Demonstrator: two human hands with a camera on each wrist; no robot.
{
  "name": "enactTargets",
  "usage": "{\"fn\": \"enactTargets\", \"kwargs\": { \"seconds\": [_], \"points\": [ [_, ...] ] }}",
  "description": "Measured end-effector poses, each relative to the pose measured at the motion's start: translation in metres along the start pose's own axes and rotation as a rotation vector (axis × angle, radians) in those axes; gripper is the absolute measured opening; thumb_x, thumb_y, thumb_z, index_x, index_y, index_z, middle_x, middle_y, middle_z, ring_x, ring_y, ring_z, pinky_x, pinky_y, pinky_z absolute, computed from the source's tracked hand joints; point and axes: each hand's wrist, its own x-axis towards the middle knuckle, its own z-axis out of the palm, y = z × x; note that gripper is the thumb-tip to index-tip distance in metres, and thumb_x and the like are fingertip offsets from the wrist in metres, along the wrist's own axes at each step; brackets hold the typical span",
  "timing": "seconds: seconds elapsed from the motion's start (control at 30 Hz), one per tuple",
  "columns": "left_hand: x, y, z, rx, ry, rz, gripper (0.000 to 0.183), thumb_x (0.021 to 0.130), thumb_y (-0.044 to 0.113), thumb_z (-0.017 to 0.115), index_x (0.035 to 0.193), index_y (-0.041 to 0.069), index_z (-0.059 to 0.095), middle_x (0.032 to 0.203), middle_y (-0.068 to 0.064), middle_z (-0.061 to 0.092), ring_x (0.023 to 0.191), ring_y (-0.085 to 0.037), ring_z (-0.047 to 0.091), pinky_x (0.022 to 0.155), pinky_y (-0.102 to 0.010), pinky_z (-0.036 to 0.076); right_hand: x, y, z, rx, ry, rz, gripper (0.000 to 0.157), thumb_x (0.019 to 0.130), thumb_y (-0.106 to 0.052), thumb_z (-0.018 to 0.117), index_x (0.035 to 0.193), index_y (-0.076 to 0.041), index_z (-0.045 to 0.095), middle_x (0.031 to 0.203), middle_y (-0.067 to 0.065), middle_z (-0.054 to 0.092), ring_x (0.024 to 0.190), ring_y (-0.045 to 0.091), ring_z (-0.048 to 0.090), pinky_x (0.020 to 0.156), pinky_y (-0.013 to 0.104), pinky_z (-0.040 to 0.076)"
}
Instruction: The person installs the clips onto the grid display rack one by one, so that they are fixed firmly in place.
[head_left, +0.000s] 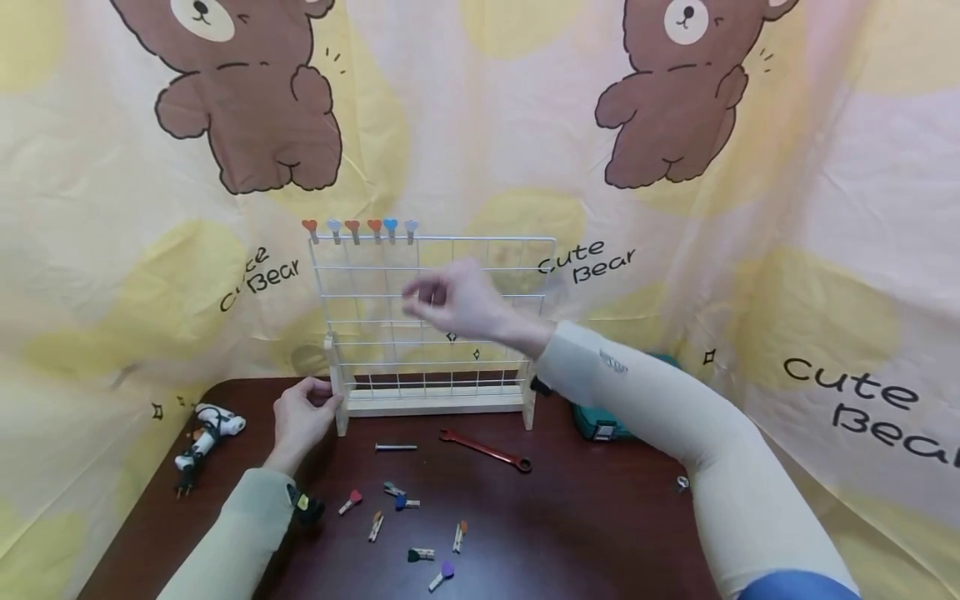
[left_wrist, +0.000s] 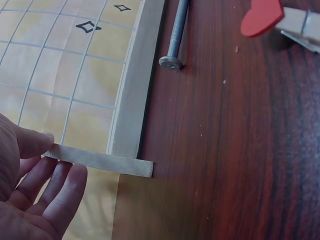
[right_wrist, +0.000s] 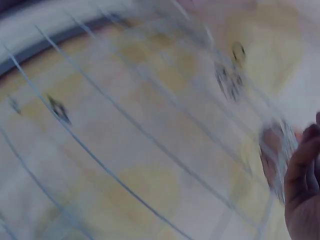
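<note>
A white wire grid rack [head_left: 438, 294] stands upright in a wooden base [head_left: 435, 407]. Along its top wire at the left, several heart clothespins [head_left: 375, 227] are clipped in red, blue and lilac. My left hand [head_left: 303, 417] pinches the rack's left wooden upright [left_wrist: 100, 159] between thumb and fingertips. Blurred, my right hand [head_left: 461, 300] is raised in front of the grid's middle, fingers loosely bent and nothing visible between the tips. In the right wrist view, this hand [right_wrist: 305, 175] appears at the right edge beside the blurred wires.
Several loose heart clothespins [head_left: 422, 554] lie on the dark table. Closer to the rack are a bolt [head_left: 396, 447] and a red wrench [head_left: 486, 452]. A white tool [head_left: 206, 437] lies far left; a green case [head_left: 600, 425] sits behind my right arm. A bear-print curtain [head_left: 480, 125] hangs behind.
</note>
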Motion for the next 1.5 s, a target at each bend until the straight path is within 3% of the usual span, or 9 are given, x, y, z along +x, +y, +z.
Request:
{"fn": "enactTargets", "kwargs": {
  "seconds": [0.2,0.4,0.57,0.73,0.93,1.07,1.27,1.5],
  "points": [
    [-0.002,0.0,0.001,0.002,0.003,-0.001,0.021,0.092,0.023,0.083,0.104,0.007,0.077,0.097,-0.013,0.079,0.089,-0.028,0.073,0.079,-0.039,0.054,-0.073,0.014,0.051,-0.023,-0.389,-0.215,0.01,0.092,-0.006,0.08,0.101,-0.009,0.082,0.092,-0.003,0.079,0.078,0.0,0.069,0.073,0.019,0.056],
    [-0.002,0.0,0.0,0.006,0.0,0.002,0.021,0.092,0.023,0.082,0.105,0.007,0.077,0.097,-0.013,0.079,0.09,-0.029,0.073,0.08,-0.041,0.053,-0.138,0.033,0.101,-0.144,-0.729,-0.218,0.022,0.089,-0.014,0.085,0.111,-0.016,0.081,0.097,-0.008,0.074,0.08,-0.004,0.065,0.071,0.007,0.046],
    [-0.001,0.0,0.0,0.005,0.002,0.011,0.021,0.092,0.022,0.083,0.105,0.006,0.077,0.097,-0.014,0.079,0.089,-0.03,0.074,0.079,-0.041,0.054,-0.175,0.054,0.14,-0.176,-0.846,-0.189,0.027,0.088,-0.027,0.088,0.115,-0.026,0.081,0.099,-0.018,0.066,0.08,-0.009,0.057,0.071,0.008,0.042],
    [-0.001,0.001,0.001,0.009,0.0,0.01,0.022,0.092,0.022,0.083,0.105,0.006,0.077,0.098,-0.014,0.08,0.09,-0.03,0.074,0.08,-0.04,0.054,-0.192,0.059,0.159,-0.135,-0.838,-0.213,0.014,0.089,-0.026,0.088,0.1,-0.029,0.08,0.092,-0.02,0.061,0.077,-0.013,0.055,0.069,0.005,0.042],
    [-0.001,0.002,-0.001,0.014,-0.002,0.007,0.021,0.092,0.022,0.082,0.105,0.006,0.077,0.096,-0.013,0.079,0.089,-0.029,0.073,0.079,-0.041,0.052,-0.186,0.058,0.151,-0.108,-0.783,-0.157,0.01,0.092,-0.025,0.085,0.096,-0.026,0.075,0.086,-0.025,0.06,0.073,-0.012,0.054,0.068,0.007,0.041],
    [-0.001,0.001,-0.001,0.019,-0.002,0.004,0.021,0.092,0.022,0.082,0.105,0.006,0.076,0.096,-0.013,0.079,0.089,-0.029,0.073,0.079,-0.04,0.053,-0.166,0.056,0.125,-0.075,-0.698,-0.112,0.009,0.094,-0.025,0.083,0.096,-0.023,0.075,0.082,-0.025,0.065,0.07,-0.014,0.055,0.067,0.008,0.045],
    [-0.001,-0.001,0.0,0.022,0.004,0.012,0.021,0.092,0.021,0.082,0.105,0.006,0.076,0.095,-0.014,0.079,0.087,-0.029,0.073,0.079,-0.041,0.053,-0.123,0.048,0.076,0.073,-0.529,-0.031,0.008,0.091,-0.013,0.085,0.097,-0.01,0.08,0.088,-0.007,0.077,0.072,-0.007,0.066,0.066,0.015,0.054],
    [-0.001,0.0,0.0,0.014,-0.003,0.006,0.021,0.092,0.021,0.082,0.105,0.006,0.076,0.097,-0.014,0.079,0.088,-0.029,0.073,0.078,-0.041,0.054,-0.073,0.037,0.017,0.014,-0.341,-0.055,0.015,0.096,-0.006,0.077,0.11,-0.005,0.082,0.095,-0.002,0.077,0.08,0.001,0.069,0.072,0.021,0.056]
  ]
}}
